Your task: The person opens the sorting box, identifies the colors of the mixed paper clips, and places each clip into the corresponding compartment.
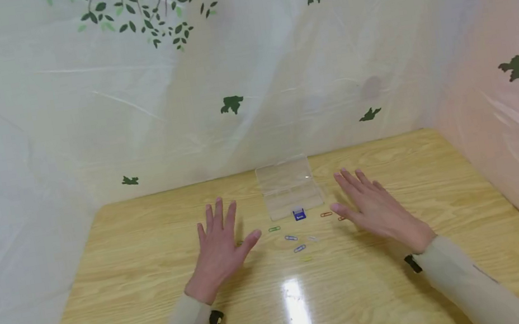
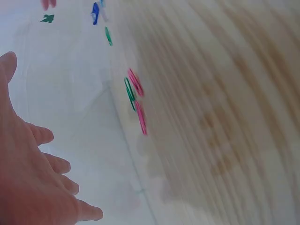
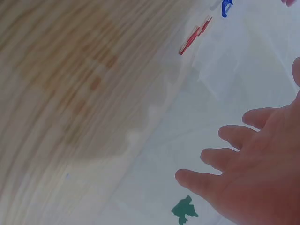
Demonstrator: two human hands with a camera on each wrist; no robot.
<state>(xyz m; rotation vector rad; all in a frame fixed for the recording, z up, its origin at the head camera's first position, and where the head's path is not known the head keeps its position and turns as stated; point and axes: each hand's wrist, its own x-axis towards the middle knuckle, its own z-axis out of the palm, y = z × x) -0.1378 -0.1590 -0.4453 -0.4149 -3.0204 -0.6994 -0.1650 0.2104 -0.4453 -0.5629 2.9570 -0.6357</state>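
Observation:
Both hands hover above the wooden table with fingers spread, holding nothing. My left hand (image 1: 221, 253) is left of several loose paper clips, and my right hand (image 1: 376, 211) is to their right. Between them lie a green paper clip (image 1: 274, 229), blue paper clips (image 1: 300, 248) and a yellow paper clip (image 1: 307, 259). A red paper clip (image 1: 326, 214) lies near the right thumb, with another partly hidden by it. The left wrist view shows pink paper clips (image 2: 141, 118) beside a green one. Behind them, a clear plastic case (image 1: 291, 200) lies with its lid raised and a blue latch (image 1: 299, 214) in front.
The wooden table (image 1: 131, 284) ends at a white sheet (image 1: 153, 105) hung behind, printed with green leaves and birds. More sheeting borders both sides. A bright light reflection lies on the tabletop in front of the clips.

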